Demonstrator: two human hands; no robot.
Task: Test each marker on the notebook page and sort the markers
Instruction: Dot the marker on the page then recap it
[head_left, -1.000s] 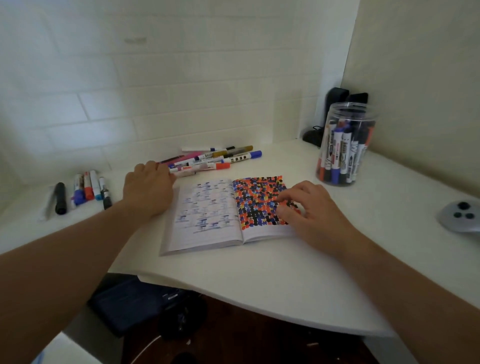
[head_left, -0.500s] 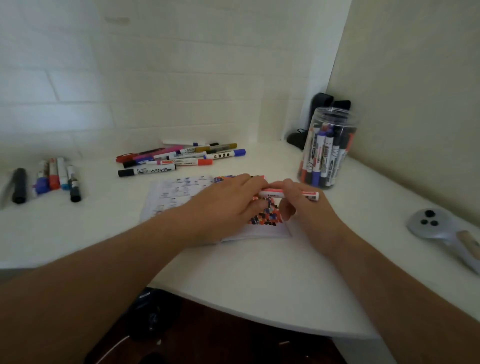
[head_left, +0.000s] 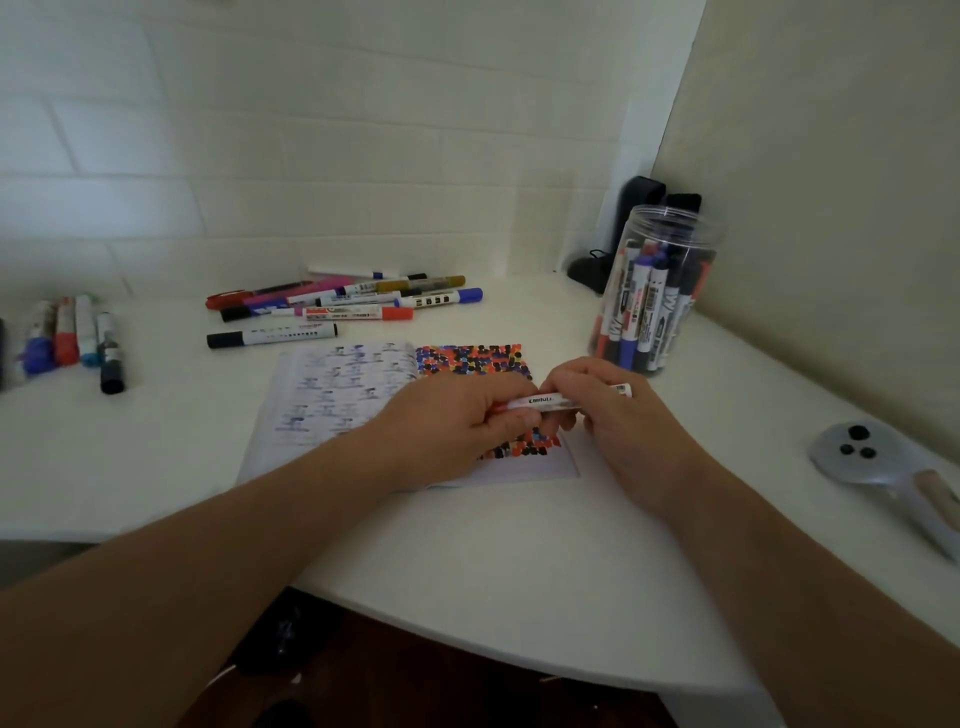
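Crosswise, marker (head_left: 550, 402) pinched between both hands' fingers (head_left: 524, 418), above notebook (head_left: 337, 405)

One notebook (head_left: 332, 410), one jar (head_left: 655, 296), two hands (head_left: 452, 426).

Held marker (head_left: 550, 402): white barrel, black lettering, red end
Notebook (head_left: 332, 405): white left page, blue and black marks; right page packed with orange, black, blue, red dots
Jar (head_left: 657, 296): clear
Desk (head_left: 493, 545): white
Wall (head_left: 311, 156): white brick pattern
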